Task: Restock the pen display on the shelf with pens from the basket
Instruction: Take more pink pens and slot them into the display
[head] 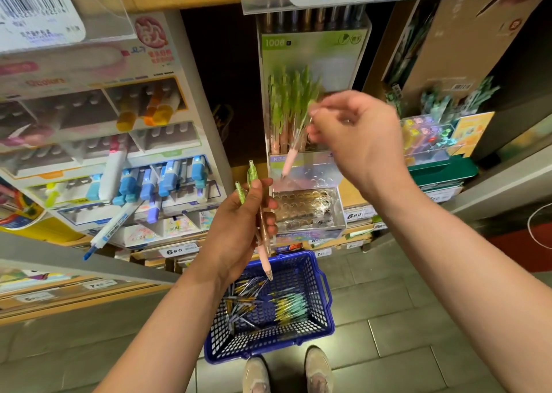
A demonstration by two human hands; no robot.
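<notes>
Basket (324, 318): blue perforated plastic. Pen display (307, 207): clear glossy acrylic. Floor (403, 333): grey matt tiles.

bright even light; right hand (355, 136) motion-blurred; edges warped

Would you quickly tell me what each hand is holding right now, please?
Left hand: grips two green-topped pens.
Right hand: pinches one pen at the display holder.
</notes>
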